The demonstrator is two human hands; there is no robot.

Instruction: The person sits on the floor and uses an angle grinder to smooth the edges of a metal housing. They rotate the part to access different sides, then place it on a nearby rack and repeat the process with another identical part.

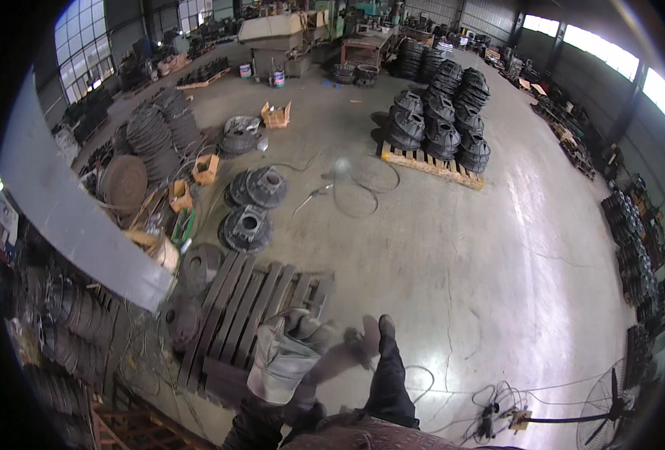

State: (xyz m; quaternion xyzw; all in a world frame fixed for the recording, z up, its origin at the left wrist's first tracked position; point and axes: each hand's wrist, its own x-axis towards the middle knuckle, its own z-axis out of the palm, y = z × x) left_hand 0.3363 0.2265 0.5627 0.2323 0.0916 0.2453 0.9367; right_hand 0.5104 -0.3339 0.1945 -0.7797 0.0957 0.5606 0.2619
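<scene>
My left hand wears a pale grey work glove with a long cuff and hangs above the near edge of a dark slatted pallet. Motion smears its fingers, so whether they are curled round anything is unclear. A dark sleeve runs down from the glove to the lower edge. My right hand is out of the picture. Beside the glove, one dark-clad leg is stretched forward on the floor. Beyond the pallet lie black flanged metal castings, round with a central opening.
Stacked black castings stand on a wooden pallet ahead. A hose lies looped on the concrete floor. At left are a grey beam, wooden boxes and stacked discs. A fan and loose cables are at lower right.
</scene>
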